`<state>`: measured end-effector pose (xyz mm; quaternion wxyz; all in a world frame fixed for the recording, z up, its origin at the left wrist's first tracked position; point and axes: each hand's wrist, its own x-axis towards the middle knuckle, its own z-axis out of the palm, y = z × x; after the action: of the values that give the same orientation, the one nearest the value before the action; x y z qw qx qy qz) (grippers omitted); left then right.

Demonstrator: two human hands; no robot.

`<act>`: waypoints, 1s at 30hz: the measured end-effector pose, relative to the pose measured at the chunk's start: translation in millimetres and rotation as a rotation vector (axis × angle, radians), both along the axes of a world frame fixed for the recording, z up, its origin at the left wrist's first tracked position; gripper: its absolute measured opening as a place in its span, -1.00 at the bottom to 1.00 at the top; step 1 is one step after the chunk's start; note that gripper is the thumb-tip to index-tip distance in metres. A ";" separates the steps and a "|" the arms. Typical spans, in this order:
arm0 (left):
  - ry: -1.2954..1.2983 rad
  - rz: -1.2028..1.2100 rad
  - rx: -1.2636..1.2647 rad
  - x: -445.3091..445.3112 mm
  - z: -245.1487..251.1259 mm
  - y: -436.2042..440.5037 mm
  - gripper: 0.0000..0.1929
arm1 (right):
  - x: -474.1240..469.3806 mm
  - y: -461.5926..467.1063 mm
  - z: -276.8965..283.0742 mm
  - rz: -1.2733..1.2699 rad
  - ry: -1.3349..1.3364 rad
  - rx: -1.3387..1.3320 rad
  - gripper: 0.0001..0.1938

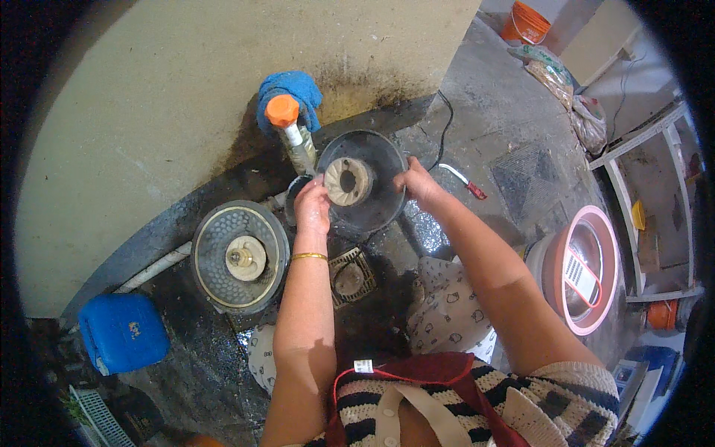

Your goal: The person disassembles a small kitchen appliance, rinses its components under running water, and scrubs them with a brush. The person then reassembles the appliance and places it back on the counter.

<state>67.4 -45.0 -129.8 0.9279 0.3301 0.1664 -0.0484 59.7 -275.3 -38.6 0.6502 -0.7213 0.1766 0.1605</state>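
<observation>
My right hand (418, 183) grips the right rim of a dark round grinder hopper (385, 162), which is tilted towards me. A pale grooved grinding stone (363, 190) with a central hole is set in its middle. My left hand (313, 205) is at the hopper's left side, with wet fingers touching the stone's edge; whether they grip is unclear. Just above is a tap with an orange knob (282, 110), and water appears to run down by my left fingers. To the left stands the grinder base (204, 251), a dimpled metal bowl around a second grinding stone (252, 272).
A blue cloth (296, 84) hangs behind the tap. A floor drain (363, 288) lies below the hopper. To the right are a red-handled knife (475, 190), a black cord (447, 125) and a pink basin (553, 268) holding a grater (581, 277). A blue jerrycan (123, 335) stands left.
</observation>
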 end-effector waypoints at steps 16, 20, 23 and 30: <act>-0.269 -0.456 0.860 -10.8 32.5 3.1 -0.72 | 13.5 -19.0 -1.0 0.034 -0.108 -0.214 -0.27; -0.316 -0.439 0.973 -6.2 23.0 5.5 -0.70 | 16.4 -13.5 -0.6 0.023 -0.108 -0.279 -0.29; -0.306 -0.437 1.059 -6.4 13.2 9.7 -0.69 | 16.7 -11.2 0.3 0.054 -0.071 -0.264 -0.29; -0.186 -0.369 0.907 -12.4 3.9 5.1 -0.53 | 17.0 -0.8 -2.5 0.071 -0.126 -0.444 -0.31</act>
<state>55.0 -40.0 -125.8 0.6778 0.7273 0.0261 -0.1047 76.7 -276.1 -41.1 0.4794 -0.8609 0.1413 0.0952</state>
